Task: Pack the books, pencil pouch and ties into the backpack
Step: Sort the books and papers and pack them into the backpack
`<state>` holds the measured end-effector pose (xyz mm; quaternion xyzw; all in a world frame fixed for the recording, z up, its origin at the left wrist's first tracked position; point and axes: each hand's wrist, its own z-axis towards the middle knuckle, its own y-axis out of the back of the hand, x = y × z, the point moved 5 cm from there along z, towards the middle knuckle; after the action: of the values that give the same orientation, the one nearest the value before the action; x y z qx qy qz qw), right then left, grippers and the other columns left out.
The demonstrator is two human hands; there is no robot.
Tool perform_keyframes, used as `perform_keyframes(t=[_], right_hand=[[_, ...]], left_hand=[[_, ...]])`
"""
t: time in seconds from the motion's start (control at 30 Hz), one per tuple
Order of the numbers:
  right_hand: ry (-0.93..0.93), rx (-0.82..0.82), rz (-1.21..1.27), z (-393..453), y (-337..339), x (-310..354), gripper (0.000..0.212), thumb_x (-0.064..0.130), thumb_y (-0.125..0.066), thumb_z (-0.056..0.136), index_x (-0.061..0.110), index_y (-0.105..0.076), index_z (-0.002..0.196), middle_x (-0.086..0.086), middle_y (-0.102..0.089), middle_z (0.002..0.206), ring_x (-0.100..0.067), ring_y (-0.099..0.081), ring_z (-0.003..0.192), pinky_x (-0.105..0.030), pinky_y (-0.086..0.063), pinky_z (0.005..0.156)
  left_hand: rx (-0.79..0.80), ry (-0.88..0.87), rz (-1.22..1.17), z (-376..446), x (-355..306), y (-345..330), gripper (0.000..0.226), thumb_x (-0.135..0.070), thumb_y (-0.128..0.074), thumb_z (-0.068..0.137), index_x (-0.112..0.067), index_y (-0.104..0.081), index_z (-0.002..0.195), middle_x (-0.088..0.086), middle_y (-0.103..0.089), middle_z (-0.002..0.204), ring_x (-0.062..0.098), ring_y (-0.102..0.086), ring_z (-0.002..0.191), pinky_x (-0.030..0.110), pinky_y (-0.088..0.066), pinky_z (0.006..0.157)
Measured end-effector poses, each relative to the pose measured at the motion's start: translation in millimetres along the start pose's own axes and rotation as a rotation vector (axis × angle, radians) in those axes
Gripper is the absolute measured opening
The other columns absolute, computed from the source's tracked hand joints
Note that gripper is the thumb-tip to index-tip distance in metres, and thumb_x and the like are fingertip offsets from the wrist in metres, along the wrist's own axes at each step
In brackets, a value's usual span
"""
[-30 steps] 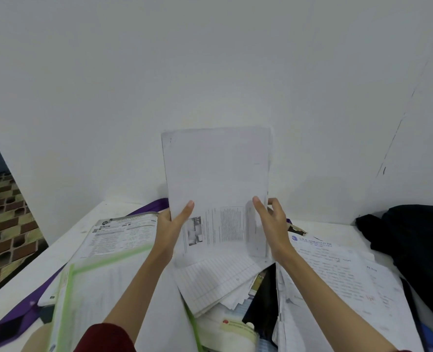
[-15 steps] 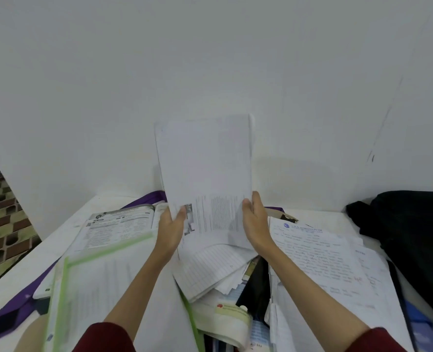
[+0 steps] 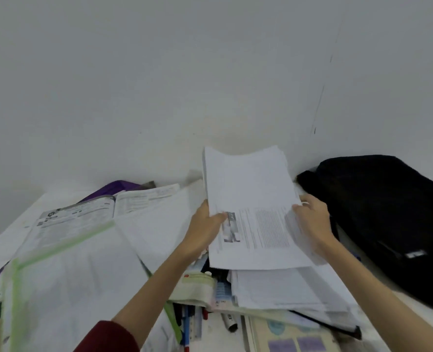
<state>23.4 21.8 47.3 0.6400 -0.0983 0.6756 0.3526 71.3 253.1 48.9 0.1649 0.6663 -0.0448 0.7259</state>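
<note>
Paper stack held in both hands, just left of the backpack

The black backpack is the landmark: it lies slumped on the white worktop against the wall, at the right of the clutter, and no opening shows from here. Directly to its left, nearly touching its near flank, is the stack of printed sheets, tilted up with its long axis running away toward the wall. The right hand grips the stack's right edge and is the hand nearer the backpack; the left hand grips the left edge, thumb on top. Farther left of the backpack lie open books and a purple tie; below the stack sit pens and a pale pouch. Free room looks to be only above the backpack.
</note>
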Motion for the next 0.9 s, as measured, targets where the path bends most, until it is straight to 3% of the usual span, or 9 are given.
perform_keyframes(t=[0.13, 0.23, 0.3, 0.4, 0.43, 0.5, 0.67, 0.83, 0.9], right_hand=[[-0.046, -0.028, -0.225, -17, 24, -45, 0.02, -0.006, -0.045, 0.084, 0.003, -0.043, 0.066, -0.008, -0.037, 0.064, -0.019, -0.033, 0.063, -0.029, -0.023, 0.052], [-0.055, -0.033, -0.376, -23, 31, -55, 0.013, -0.002, -0.044, 0.085, -0.008, -0.05, 0.075, -0.011, -0.046, 0.068, -0.022, -0.039, 0.065, -0.033, -0.024, 0.056], [-0.043, -0.018, -0.486, -27, 31, -57, 0.022, -0.001, -0.044, 0.084, 0.004, -0.039, 0.063, -0.005, -0.04, 0.062, -0.022, -0.036, 0.063, -0.031, -0.021, 0.052], [0.033, 0.005, -0.732, -34, 26, -51, 0.015, 0.006, -0.048, 0.085, 0.01, -0.045, 0.07, -0.003, -0.046, 0.078, -0.028, -0.044, 0.084, -0.033, -0.031, 0.059], [0.069, 0.012, -0.856, -36, 23, -47, 0.006, 0.012, -0.05, 0.087, 0.009, -0.054, 0.089, -0.006, -0.052, 0.096, -0.029, -0.045, 0.097, -0.036, -0.037, 0.072], [0.123, 0.021, -0.978, -35, 16, -42, 0.033, 0.021, -0.052, 0.09, 0.011, -0.053, 0.121, -0.008, -0.048, 0.123, -0.028, -0.041, 0.114, -0.038, -0.036, 0.09], [0.309, 0.086, -0.733, -37, -24, -6, 0.033, 0.02, -0.057, 0.089, 0.011, -0.056, 0.121, -0.007, -0.049, 0.125, -0.026, -0.043, 0.113, -0.037, -0.036, 0.088], [0.456, 0.219, -0.67, -41, -73, 20, 0.029, 0.025, -0.051, 0.093, 0.015, -0.055, 0.121, -0.002, -0.047, 0.127, -0.021, -0.042, 0.115, -0.031, -0.033, 0.087], [0.467, 0.28, -0.669, -40, -88, 26, 0.029, 0.026, -0.05, 0.094, 0.016, -0.054, 0.121, -0.002, -0.047, 0.127, -0.02, -0.042, 0.116, -0.031, -0.033, 0.087]], left_hand=[[0.139, 0.048, 0.2, -14, 19, -36, 0.027, -0.014, -0.054, 0.093, -0.023, -0.053, 0.118, -0.01, -0.055, 0.109, 0.006, -0.05, 0.099, 0.009, -0.039, 0.07], [0.149, -0.048, 0.363, -20, 21, -42, 0.02, -0.018, -0.056, 0.092, -0.021, -0.05, 0.11, -0.013, -0.05, 0.098, 0.004, -0.047, 0.096, 0.0, -0.034, 0.057], [0.153, -0.103, 0.45, -22, 25, -40, 0.028, -0.025, -0.056, 0.092, -0.02, -0.052, 0.12, -0.013, -0.05, 0.105, 0.003, -0.047, 0.095, -0.001, -0.034, 0.057], [0.097, -0.071, 0.553, -23, 29, -27, 0.028, -0.04, -0.049, 0.095, -0.019, -0.057, 0.112, -0.003, -0.061, 0.101, 0.009, -0.052, 0.085, 0.011, -0.035, 0.056], [0.05, -0.04, 0.587, -23, 29, -18, 0.031, -0.041, -0.045, 0.096, -0.017, -0.057, 0.111, 0.0, -0.06, 0.101, 0.012, -0.052, 0.087, 0.017, -0.039, 0.062], [-0.028, -0.017, 0.684, -20, 31, 4, 0.039, -0.037, -0.041, 0.098, -0.015, -0.05, 0.129, 0.007, -0.052, 0.121, 0.019, -0.05, 0.107, 0.029, -0.043, 0.087], [0.152, 0.082, 1.242, -20, 56, 55, 0.066, -0.052, -0.047, 0.091, -0.019, -0.028, 0.145, 0.007, -0.025, 0.15, 0.03, -0.029, 0.133, 0.037, -0.027, 0.108], [0.216, 0.077, 1.331, -21, 62, 67, 0.056, -0.05, -0.038, 0.096, -0.013, -0.038, 0.138, 0.008, -0.041, 0.141, 0.025, -0.045, 0.124, 0.034, -0.037, 0.099], [0.177, -0.171, 1.482, -20, 60, 64, 0.048, -0.046, -0.066, 0.081, -0.008, -0.062, 0.11, 0.011, -0.064, 0.104, 0.02, -0.066, 0.084, 0.024, -0.05, 0.07]])
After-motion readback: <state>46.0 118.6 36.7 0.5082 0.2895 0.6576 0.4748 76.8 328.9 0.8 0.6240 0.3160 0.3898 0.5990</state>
